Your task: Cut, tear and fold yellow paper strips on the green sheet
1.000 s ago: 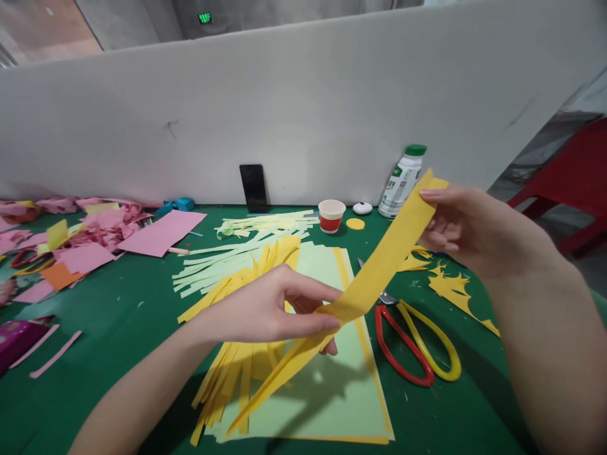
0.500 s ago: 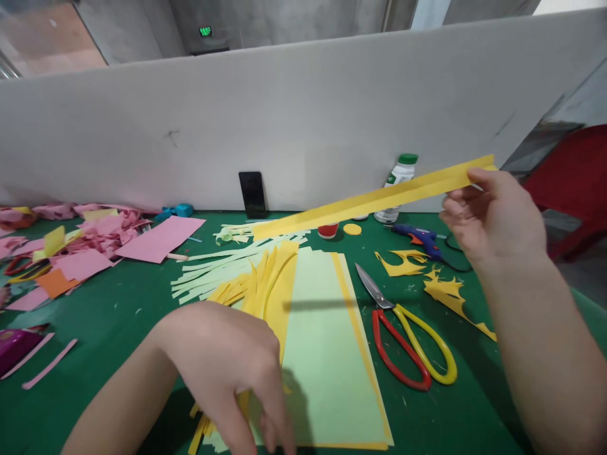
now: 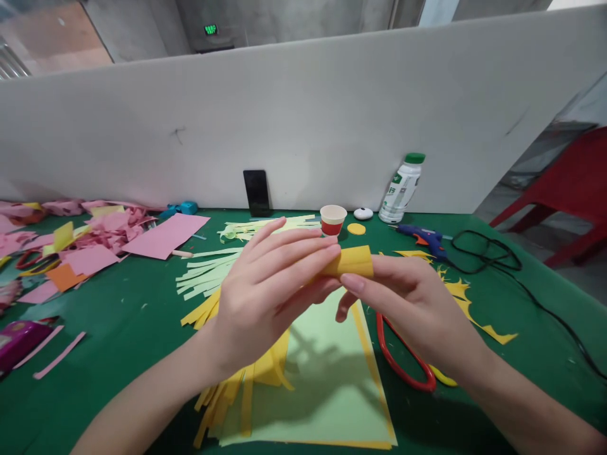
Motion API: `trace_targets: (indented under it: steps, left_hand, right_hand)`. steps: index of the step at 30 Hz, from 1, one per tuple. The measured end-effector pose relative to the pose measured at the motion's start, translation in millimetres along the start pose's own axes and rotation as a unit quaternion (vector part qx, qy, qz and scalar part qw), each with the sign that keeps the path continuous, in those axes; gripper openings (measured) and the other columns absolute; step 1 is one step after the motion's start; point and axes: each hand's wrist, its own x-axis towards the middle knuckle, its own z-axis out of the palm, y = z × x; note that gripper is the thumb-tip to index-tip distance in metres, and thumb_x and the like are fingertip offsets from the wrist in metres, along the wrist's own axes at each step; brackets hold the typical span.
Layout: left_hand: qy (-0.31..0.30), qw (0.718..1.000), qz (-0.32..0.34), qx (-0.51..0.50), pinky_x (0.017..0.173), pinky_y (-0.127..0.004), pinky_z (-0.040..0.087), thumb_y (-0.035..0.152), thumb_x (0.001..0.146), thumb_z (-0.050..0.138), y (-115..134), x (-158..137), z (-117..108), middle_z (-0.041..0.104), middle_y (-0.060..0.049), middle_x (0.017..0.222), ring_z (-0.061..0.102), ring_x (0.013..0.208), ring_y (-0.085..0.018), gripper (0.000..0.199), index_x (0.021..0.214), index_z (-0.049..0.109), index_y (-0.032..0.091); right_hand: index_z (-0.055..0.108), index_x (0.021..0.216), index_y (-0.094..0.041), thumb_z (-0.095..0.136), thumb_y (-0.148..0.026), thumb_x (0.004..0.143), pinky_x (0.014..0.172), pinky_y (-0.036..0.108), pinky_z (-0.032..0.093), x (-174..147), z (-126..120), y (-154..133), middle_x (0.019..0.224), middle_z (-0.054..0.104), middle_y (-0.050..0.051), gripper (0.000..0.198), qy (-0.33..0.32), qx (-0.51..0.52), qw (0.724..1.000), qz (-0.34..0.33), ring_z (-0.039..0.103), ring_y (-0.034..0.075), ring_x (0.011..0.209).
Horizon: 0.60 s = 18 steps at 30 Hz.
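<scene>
A yellow paper strip [image 3: 355,260], now a short bent or folded length, is held between my hands above the paper sheets. My left hand [image 3: 270,278] closes over its left part, fingers long and together, covering most of it. On the right end, my right hand [image 3: 417,303] pinches it between thumb and fingers. Below lie pale green sheets [image 3: 332,392] with yellow edges showing beneath, and fringed yellow strips [image 3: 227,398] at their left. Partly hidden by my right hand, the scissors [image 3: 403,360] with red and yellow handles rest on the table.
Along the white partition [image 3: 303,126] stand a phone [image 3: 257,193], a paper cup [image 3: 332,221] and a bottle [image 3: 402,189]. A blue glue gun [image 3: 422,239] with a black cord [image 3: 488,259] lies right, near yellow scraps [image 3: 488,325]. Pink paper [image 3: 165,236] is heaped left.
My right hand has come down and left with the strip, which was stretched out long. My left hand has risen from the sheets and now grips the strip too.
</scene>
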Motion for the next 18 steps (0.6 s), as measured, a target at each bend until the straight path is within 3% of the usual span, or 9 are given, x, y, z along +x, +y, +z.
trace_targets:
  steps: [8,11,15,18]
  left_hand:
    - [0.005,1.000,-0.003,0.012,0.096,-0.044,0.040,0.013,0.075,0.063,2.1,1.1,-1.7,0.070,-0.005,0.088,0.063,0.088,-0.017,0.019,0.093,0.061,0.016]
    - [0.017,1.000,-0.003,0.018,0.095,-0.042,0.041,0.011,0.075,0.062,4.4,2.1,-3.3,0.071,-0.002,0.084,0.065,0.083,-0.016,0.017,0.089,0.061,0.020]
    - [0.018,1.000,-0.010,0.021,0.094,-0.042,0.042,0.011,0.074,0.062,7.0,2.9,-5.0,0.071,0.000,0.078,0.065,0.078,-0.015,0.014,0.084,0.062,0.021]
    - [0.001,1.000,-0.006,0.015,0.094,-0.042,0.041,0.009,0.074,0.062,8.0,2.5,-4.7,0.071,0.000,0.078,0.065,0.077,-0.014,0.014,0.083,0.062,0.020]
  right_hand:
    - [0.063,0.075,-0.024,0.049,-0.017,0.081,0.058,0.020,0.047,-0.5,-4.0,-3.1,0.069,0.063,-0.004,0.017,-0.005,-0.147,0.985,-0.088,0.057,0.010,0.064]
    - [0.059,0.077,-0.023,0.056,-0.016,0.076,0.062,0.022,0.047,-1.5,-7.3,-1.1,0.074,0.061,-0.003,0.007,0.041,-0.158,0.979,-0.123,0.056,0.011,0.071]
    - [0.053,0.086,-0.024,0.064,-0.014,0.070,0.061,0.024,0.045,-1.6,-13.1,1.2,0.079,0.054,-0.002,0.022,0.120,-0.212,0.945,-0.219,0.051,0.011,0.073]
    - [0.055,0.090,-0.022,0.062,-0.011,0.072,0.066,0.025,0.046,-0.5,-15.0,-0.2,0.086,0.055,0.001,0.022,0.081,-0.297,0.908,-0.283,0.052,0.011,0.076]
